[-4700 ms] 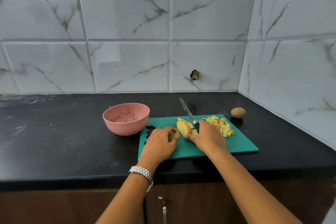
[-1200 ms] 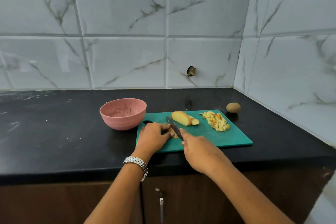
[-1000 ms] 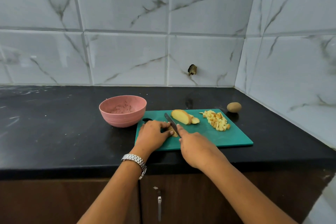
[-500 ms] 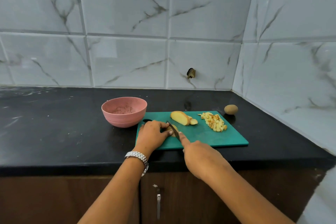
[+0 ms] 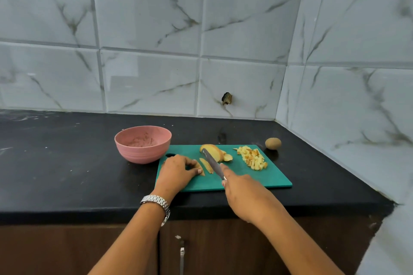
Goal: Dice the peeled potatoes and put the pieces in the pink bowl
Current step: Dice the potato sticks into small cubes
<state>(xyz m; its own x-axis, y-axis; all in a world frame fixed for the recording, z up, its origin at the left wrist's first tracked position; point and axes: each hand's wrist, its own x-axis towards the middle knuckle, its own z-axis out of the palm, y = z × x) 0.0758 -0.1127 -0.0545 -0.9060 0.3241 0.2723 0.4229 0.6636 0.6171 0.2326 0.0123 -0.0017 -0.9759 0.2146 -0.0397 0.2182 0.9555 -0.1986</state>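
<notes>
Left hand [image 5: 176, 171] grasps potato piece [image 5: 200, 166] on board [image 5: 245, 178]. Right hand [image 5: 243, 192] grips knife [image 5: 212, 163], blade just right of a cut slice [image 5: 208, 165]; bowl [image 5: 143, 144] left

I log: bowl [image 5: 143, 154] pink, speckled inside; board [image 5: 257, 176] teal; worktop [image 5: 55, 163] black, pale smears; tiles [image 5: 145, 18] white, grey-veined marble; dice [image 5: 252, 158] pale yellow, some browned; potato [image 5: 273, 143] brown; watch [image 5: 156, 200] silver; cabinet [image 5: 67, 252] dark brown.
</notes>
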